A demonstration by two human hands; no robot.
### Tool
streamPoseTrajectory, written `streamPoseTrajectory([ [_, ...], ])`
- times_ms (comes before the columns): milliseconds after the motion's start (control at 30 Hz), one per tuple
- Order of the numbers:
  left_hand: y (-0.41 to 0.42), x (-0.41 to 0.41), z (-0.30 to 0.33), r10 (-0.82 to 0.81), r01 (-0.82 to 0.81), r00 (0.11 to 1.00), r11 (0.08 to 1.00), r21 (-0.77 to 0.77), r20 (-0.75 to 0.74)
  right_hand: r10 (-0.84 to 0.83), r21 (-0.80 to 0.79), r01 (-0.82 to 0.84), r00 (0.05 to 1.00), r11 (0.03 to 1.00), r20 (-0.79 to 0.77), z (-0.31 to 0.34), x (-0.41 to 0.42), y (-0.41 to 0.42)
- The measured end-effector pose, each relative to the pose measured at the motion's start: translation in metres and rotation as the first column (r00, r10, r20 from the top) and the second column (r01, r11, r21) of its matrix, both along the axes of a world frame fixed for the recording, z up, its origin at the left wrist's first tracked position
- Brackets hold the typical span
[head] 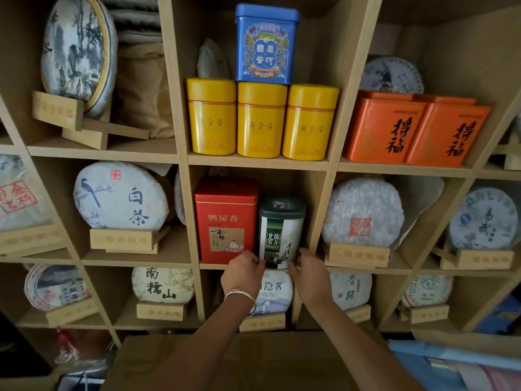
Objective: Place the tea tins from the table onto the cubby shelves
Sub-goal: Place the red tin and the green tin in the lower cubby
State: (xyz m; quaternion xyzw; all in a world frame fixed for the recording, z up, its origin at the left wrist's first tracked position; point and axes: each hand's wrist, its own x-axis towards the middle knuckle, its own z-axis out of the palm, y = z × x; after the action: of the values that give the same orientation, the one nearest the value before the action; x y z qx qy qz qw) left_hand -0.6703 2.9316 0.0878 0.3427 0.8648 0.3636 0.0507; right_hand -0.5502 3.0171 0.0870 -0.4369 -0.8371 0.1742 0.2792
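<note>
Both hands, left hand (243,270) and right hand (308,273), grip the green tin (280,232) between them in the cubby (318,198). A red tin (225,221) stands touching it, above the left hand.

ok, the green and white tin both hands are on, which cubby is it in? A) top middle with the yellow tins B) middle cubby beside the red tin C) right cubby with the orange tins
B: the green and white tin stands right of the red tin in the middle cubby, with the left hand and right hand at its base.
</note>
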Motion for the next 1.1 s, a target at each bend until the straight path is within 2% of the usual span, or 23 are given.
streamPoseTrajectory([
  [100,0.001,0.001,-0.005,-0.009,0.009,1.000,1.000,-0.009,0.000,-0.002,0.017,0.001,0.998,1.000,0.058,0.001,-0.002,0.000],
  [533,0.008,-0.001,-0.014,-0.001,-0.004,0.998,0.997,-0.077,-0.066,0.071,-0.017,-0.071,0.997,0.997,-0.010,-0.008,0.001,0.010],
  [1100,0.010,0.001,-0.020,0.019,-0.022,0.996,0.999,-0.041,-0.089,0.035,0.014,-0.036,0.996,0.999,0.080,-0.008,-0.002,0.013],
])
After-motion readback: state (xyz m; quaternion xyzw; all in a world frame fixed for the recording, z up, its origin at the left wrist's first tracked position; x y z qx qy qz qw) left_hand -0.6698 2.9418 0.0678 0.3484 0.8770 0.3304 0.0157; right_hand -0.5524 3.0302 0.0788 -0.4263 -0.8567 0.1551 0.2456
